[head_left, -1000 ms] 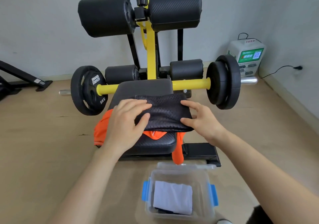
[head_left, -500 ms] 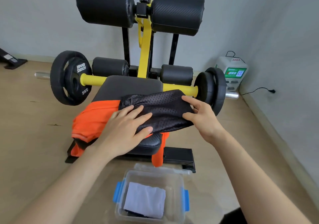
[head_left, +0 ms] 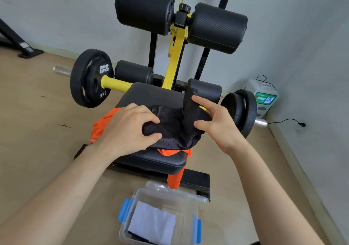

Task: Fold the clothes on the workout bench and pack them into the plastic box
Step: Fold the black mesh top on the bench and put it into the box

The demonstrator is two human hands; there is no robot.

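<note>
Observed: a black perforated mesh garment (head_left: 173, 129) lies on the near half of the black padded workout bench (head_left: 151, 95), on top of an orange garment (head_left: 103, 125).

The orange garment shows at the left edge of the mesh piece, under its near edge, and as a strip hanging off the near right corner of the bench toward the floor.

Left hand (head_left: 130, 129): set on the left part of the mesh garment, fingers curled, thumb and fingers bunching and gripping the fabric.

Right hand (head_left: 217, 124): at the right edge of the mesh garment. The thumb is on the near face of a raised flap and the index finger is extended behind it, so the flap is pinched upright between them.

A clear plastic box with blue latches (head_left: 170, 195) stands open on the wooden floor (head_left: 37, 131), just near of the bench foot. Inside it lies a pale folded cloth (head_left: 153, 222) over something dark. What the dark item is cannot be told.

A yellow bar (head_left: 117, 83) crosses behind the bench seat, with a black weight plate (head_left: 90, 78) marked 5KG at its left end and further plates at the right. A white box-shaped device (head_left: 264, 97) sits against the far right wall.
</note>
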